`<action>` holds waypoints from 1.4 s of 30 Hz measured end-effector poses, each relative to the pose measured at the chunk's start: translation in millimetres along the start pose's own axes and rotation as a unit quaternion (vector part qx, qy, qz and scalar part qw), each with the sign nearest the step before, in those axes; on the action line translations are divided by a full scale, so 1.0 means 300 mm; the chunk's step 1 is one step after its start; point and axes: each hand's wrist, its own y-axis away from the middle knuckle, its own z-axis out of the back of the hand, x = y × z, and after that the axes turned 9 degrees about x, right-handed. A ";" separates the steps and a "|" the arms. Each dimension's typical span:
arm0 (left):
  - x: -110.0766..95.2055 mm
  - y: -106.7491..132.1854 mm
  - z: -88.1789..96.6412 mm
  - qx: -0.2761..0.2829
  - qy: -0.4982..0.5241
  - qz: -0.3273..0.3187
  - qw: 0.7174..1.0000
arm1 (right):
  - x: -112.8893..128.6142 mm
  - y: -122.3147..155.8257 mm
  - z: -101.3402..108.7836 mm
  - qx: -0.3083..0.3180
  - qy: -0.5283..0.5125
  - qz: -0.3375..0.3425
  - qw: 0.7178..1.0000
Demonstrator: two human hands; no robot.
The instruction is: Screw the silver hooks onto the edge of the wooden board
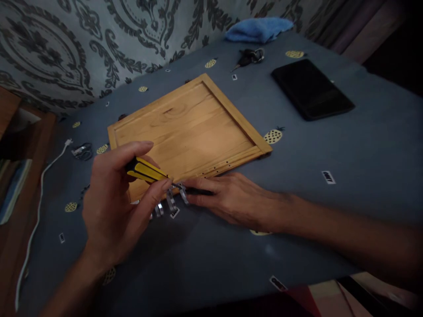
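Note:
My left hand (pixel 115 202) is closed round the yellow and black handle of a screwdriver (pixel 148 171). Its thin shaft points right, to the near edge of a framed wooden panel (pixel 185 127) that lies flat on the table. Several shiny metal hooks (pixel 171 200) stick out along that edge. My right hand (pixel 231 198) has its fingers at the rightmost metal hook (pixel 183 195), beside the screwdriver's tip, and seems to steady it. A dark strip shows between these fingers; its kind is unclear. Small dark holes dot the panel's edge to the right of the hooks.
A black tablet (pixel 312 90) lies to the right on the patterned blue-grey tablecloth (pixel 373 167). Keys (pixel 249 58) and a blue cloth (pixel 259 29) are at the back. On the left are a white cable (pixel 41 189), a small metal item (pixel 82 151) and a wooden shelf (pixel 29 246).

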 end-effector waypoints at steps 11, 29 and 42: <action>-0.007 -0.001 0.002 0.004 0.030 -0.001 1.000 | 0.000 0.002 0.002 -0.011 0.009 0.000 1.000; -0.007 -0.007 0.004 0.013 0.067 -0.004 0.998 | -0.002 0.001 0.006 0.020 -0.005 -0.004 1.000; 0.008 -0.014 0.015 0.015 0.029 -0.036 0.999 | 0.001 0.000 0.002 0.017 0.004 -0.011 1.000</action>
